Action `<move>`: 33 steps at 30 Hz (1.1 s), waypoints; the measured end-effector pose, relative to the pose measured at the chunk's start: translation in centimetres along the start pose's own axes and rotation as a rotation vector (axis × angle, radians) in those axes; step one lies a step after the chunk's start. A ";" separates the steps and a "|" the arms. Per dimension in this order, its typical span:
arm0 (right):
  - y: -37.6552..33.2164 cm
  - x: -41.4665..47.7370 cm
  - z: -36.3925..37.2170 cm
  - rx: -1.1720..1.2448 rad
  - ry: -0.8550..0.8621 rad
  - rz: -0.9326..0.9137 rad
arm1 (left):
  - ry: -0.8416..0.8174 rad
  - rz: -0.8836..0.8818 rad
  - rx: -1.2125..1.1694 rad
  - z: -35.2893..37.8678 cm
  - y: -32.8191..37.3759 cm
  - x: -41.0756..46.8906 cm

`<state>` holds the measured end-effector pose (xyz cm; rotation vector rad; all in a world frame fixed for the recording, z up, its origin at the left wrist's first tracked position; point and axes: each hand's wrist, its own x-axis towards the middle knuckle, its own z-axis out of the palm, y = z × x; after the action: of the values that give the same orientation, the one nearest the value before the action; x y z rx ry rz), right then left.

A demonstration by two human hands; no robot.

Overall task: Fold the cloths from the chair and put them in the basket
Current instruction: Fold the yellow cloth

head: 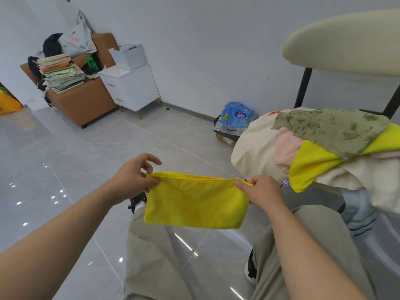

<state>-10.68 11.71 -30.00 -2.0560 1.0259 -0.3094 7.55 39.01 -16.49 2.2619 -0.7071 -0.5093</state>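
Pinching the top corners, the left hand (132, 178) and right hand (260, 190) hold a folded yellow cloth (195, 202) beside the chair (337, 48).

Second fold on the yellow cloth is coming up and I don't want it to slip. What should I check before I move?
1. Left hand pinches the top left corner of the yellow cloth: ok.
2. Right hand pinches the top right corner: ok.
3. Cloth is folded once, with its top edge stretched level between the hands: ok.
4. Cloth hangs free above the legs, touching nothing else: ok.
5. Basket within reach for the drop: cannot tell, no basket is plainly in view.
6. Pile of cloths sits settled on the chair, with a yellow one drooping over the seat edge: ok.
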 end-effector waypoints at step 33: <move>0.1 0.5 -0.4 0.033 0.009 0.152 | -0.137 0.193 0.197 2.0 -1.2 -1.3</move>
<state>-10.65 11.01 -29.88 -1.9368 1.1676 -0.2556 5.87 39.48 -18.49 2.3225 -1.0742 -0.5234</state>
